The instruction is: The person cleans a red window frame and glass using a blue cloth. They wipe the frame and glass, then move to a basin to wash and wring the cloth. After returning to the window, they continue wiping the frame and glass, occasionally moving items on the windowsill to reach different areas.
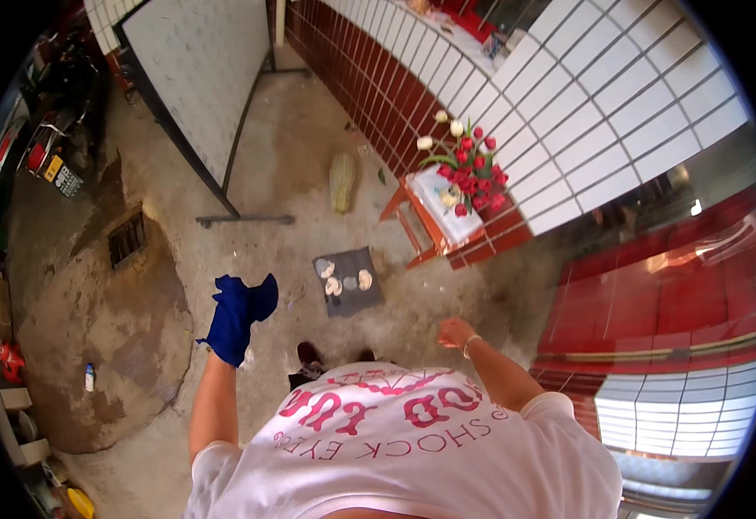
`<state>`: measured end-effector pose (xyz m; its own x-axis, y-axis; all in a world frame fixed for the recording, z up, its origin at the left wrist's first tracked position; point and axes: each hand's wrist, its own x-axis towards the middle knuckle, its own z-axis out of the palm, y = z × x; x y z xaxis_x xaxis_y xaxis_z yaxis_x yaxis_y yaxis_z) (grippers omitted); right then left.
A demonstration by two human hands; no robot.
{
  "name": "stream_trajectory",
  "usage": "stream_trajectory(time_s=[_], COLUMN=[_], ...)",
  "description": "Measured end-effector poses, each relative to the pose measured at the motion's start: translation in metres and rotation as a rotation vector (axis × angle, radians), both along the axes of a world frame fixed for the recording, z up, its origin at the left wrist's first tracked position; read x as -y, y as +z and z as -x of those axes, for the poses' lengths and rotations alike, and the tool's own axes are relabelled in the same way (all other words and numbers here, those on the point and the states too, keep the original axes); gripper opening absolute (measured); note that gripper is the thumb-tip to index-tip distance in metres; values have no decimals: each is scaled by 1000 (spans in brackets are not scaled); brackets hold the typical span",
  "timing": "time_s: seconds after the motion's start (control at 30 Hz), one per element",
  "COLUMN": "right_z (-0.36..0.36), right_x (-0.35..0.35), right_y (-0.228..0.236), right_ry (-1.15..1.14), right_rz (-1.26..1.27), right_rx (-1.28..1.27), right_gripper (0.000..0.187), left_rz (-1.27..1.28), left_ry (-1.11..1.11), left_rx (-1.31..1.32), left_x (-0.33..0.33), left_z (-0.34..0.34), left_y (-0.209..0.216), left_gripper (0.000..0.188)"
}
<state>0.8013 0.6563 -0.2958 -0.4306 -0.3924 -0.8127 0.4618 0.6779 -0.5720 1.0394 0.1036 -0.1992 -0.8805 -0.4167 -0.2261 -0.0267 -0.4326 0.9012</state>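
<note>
"Directly in front of the shoes, what clearance is available?"

"Bare concrete floor separates the shoes from the near edge of a dark grey mat. Open floor lies below both hands."

"State the left hand."

"Raised at left, covered to the wrist by blue cloth, short of the mat's left edge. Finger opening is hidden; whether the hand wears or grips the cloth cannot be told."

"And the right hand?"

"Raised at right, well apart from the left, fingers curled inward, band at the wrist. The palm is hidden; contents cannot be confirmed."

"Describe the mat."

"Flat on the floor, ahead of and between the hands, showing pale rounded shapes."

"Farther limits?"

"Front right: small orange table bearing red and white flowers, near a tiled wall. Front centre: pale green gourd. Front left: standing board, its foot bar edging the open floor."
</note>
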Motion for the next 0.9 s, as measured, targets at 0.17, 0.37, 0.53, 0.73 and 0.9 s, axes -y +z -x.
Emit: stream_trajectory(time_s=[0.17,0.37,0.53,0.73,0.9], right_z=[-20,-1,19,54,135], right_x=[105,230,349,455,530], right_y=[26,71,112,96,116], right_ry=[-118,-44,-146,-521,-541], right_rz=[-99,220,488,1050,937], right_rx=[201,102,431,911,853], right_gripper=[15,38,74,55,42], left_rz=[1010,1825,2560,1481,1672], left_ry=[-289,-505,-621,-549,-469], left_rx=[383,234,68,-86,-58], left_x=[7,28,42,48,153], left_z=[5,49,135,241,334], left_y=[85,97,112,124,103], left_gripper=[42,51,54,35,30])
